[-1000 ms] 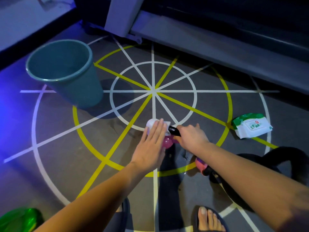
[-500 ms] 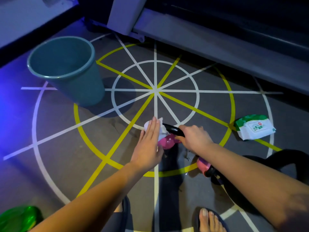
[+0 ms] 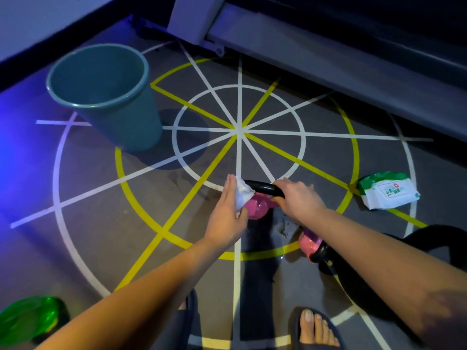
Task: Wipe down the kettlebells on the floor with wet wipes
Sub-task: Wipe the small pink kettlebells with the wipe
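A small pink kettlebell (image 3: 258,207) with a black handle (image 3: 262,188) stands on the floor at the middle. My right hand (image 3: 298,198) grips the right end of that handle. My left hand (image 3: 228,213) presses a white wet wipe (image 3: 242,194) against the kettlebell's left side, its fingers straight and the thumb under the wipe. A second pink kettlebell (image 3: 310,245) lies partly hidden under my right forearm. A large black kettlebell (image 3: 429,245) sits at the right edge.
A teal bucket (image 3: 106,97) stands at the upper left. A green and white wet wipe pack (image 3: 388,193) lies at the right. A green object (image 3: 27,319) is at the bottom left. A grey machine base (image 3: 328,61) runs along the back. My sandalled feet (image 3: 316,329) are below.
My left hand has turned from lying flat on top of the kettlebell to its left side with the wipe. More of the black handle and the pink body show now.
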The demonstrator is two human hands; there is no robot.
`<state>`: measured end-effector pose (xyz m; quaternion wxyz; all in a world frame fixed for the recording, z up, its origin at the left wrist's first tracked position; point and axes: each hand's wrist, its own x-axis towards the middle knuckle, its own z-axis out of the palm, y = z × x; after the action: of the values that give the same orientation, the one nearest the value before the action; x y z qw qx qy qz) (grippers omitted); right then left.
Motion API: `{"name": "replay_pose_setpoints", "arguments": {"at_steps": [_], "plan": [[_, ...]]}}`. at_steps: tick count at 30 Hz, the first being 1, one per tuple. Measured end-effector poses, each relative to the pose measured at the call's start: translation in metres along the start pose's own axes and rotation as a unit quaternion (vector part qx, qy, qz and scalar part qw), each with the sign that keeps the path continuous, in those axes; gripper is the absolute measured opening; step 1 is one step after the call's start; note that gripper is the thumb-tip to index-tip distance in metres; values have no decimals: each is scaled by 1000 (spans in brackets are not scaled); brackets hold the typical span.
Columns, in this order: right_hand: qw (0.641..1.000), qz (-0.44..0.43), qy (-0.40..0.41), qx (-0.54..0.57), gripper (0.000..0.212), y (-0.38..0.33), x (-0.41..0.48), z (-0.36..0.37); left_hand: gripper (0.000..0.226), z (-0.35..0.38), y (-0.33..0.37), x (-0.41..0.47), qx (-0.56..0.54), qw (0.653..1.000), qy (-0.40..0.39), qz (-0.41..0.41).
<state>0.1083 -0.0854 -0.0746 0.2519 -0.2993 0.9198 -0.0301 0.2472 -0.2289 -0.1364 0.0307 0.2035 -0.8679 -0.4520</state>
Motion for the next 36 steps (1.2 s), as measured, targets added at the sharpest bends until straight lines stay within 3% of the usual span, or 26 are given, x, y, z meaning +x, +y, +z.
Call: {"name": "replay_pose_setpoints", "arguments": {"at_steps": [4, 7, 10, 13, 16, 24, 29, 32, 36], "plan": [[1000, 0, 5, -7, 29, 7, -2, -2, 84, 1, 10, -2, 158, 984, -14, 85], [1000, 6, 3, -26, 34, 17, -3, -3, 82, 2, 12, -3, 193, 975, -23, 112], [999, 17, 1, -49, 46, 26, -6, -2, 83, -3, -1, -1, 150, 985, -57, 57], [998, 39, -19, -35, 52, 39, -7, 1, 85, -6, 1, -4, 95, 989, -103, 54], [997, 54, -33, -37, 45, 50, -9, 7, 88, 5, 19, -10, 55, 991, -98, 71], [996, 57, -4, -72, 28, 46, -18, 8, 82, 19, 24, -15, 90, 983, -83, 139], [996, 47, 3, -73, 27, 45, -13, 9, 90, 21, 16, -20, -14, 994, -80, 78], [996, 52, 1, -74, 29, 46, -11, 11, 93, 23, 14, -11, -53, 995, -84, 1], [994, 65, 3, -83, 32, 51, -9, 15, 99, 19, 9, -10, -25, 992, -123, -4]]}}
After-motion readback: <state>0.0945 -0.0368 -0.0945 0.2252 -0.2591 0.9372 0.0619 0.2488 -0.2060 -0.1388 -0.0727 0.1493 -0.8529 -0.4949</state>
